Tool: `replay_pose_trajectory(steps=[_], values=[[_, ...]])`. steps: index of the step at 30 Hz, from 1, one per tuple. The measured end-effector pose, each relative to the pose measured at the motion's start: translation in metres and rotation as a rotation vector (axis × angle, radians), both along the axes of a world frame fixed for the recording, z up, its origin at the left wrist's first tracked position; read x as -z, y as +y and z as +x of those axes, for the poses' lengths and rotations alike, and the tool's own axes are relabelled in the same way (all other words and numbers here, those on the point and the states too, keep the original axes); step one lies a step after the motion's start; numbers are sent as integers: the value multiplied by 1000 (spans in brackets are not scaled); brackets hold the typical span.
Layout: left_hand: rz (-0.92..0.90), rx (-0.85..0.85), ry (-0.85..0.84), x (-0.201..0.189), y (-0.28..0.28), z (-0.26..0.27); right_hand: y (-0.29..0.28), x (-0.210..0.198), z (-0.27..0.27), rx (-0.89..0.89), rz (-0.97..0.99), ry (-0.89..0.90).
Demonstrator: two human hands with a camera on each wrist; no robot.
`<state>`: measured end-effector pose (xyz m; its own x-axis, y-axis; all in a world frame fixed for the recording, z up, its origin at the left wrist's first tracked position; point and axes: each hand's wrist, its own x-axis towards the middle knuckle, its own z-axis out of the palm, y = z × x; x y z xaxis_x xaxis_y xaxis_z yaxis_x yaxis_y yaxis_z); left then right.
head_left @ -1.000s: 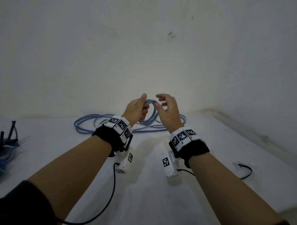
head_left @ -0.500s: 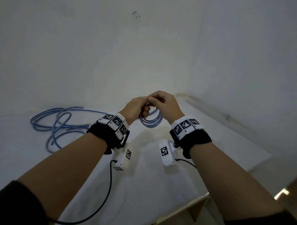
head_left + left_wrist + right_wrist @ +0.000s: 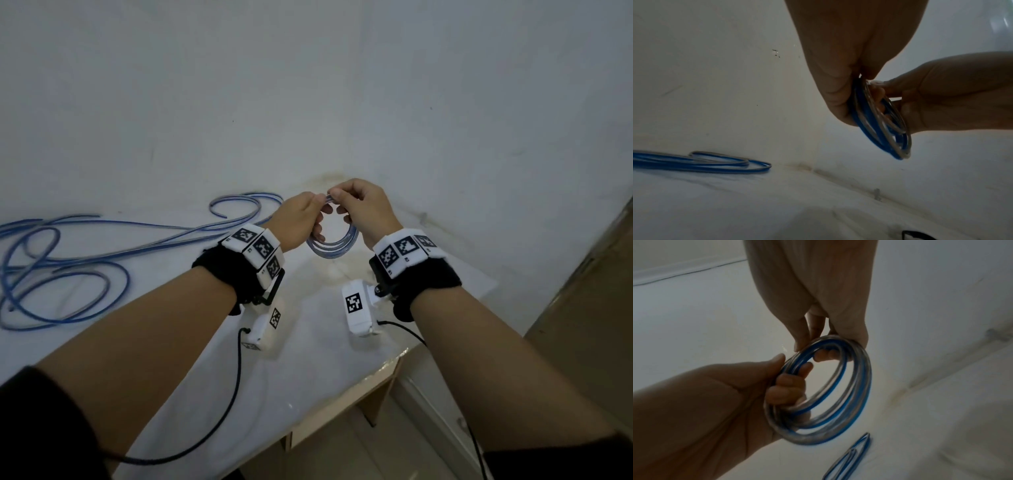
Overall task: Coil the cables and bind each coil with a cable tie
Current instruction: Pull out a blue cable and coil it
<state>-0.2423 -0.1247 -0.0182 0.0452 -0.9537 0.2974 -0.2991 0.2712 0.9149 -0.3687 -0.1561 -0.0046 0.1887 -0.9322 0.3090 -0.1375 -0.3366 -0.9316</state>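
A small coil (image 3: pixel 334 246) of blue-and-clear cable hangs in the air between my hands, above the table's right end. My left hand (image 3: pixel 313 216) grips the coil's left side, fingers curled through the ring (image 3: pixel 828 394). My right hand (image 3: pixel 342 200) pinches the top of the coil (image 3: pixel 881 129) with thumb and fingertips (image 3: pixel 803 337). More of the same blue cable (image 3: pixel 72 270) lies in loose loops on the table at the left, its end (image 3: pixel 756 165) near the wall.
The table (image 3: pixel 178 383) is covered in white cloth; its right front edge (image 3: pixel 346 394) drops to the floor. A wall stands close behind. A brown panel (image 3: pixel 589 308) is at the right. A black strip (image 3: pixel 917 235) lies at the left wrist view's bottom edge.
My right hand's fingers, spread a second ago, have closed on the top of the coil. The head view has swung right, so the loose cable now sits far left.
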Motion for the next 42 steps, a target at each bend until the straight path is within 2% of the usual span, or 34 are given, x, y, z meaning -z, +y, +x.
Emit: replay_pose_trajectory(steps=[3,5,7,11,13,14,22,28,31,39,42], values=[[16,1,-112,1,-5,-12,-1,2,-20,-56,109,-12],[36,-7,-166,4,-7,-18,-4,4,-36,-50,154,75],[65,-10,-173,8,-8,-22,-10,8,-55,5,155,319],[118,-11,-161,14,-9,-24,-23,21,-85,35,180,964],[143,-16,-156,16,-9,-25,-23,25,-90,-17,202,1163],[157,-19,-145,16,-9,-25,-23,27,-91,-57,211,1201],[203,-44,-86,11,-8,-24,-19,38,-84,-203,168,1291],[186,-64,-45,7,-7,-17,-19,40,-78,-227,119,1350],[188,-73,-39,8,-6,-12,-20,39,-74,-200,92,1317],[169,-165,10,6,-1,16,-23,23,-59,-83,85,874],[156,-220,13,5,2,37,-19,7,-36,-45,113,518]])
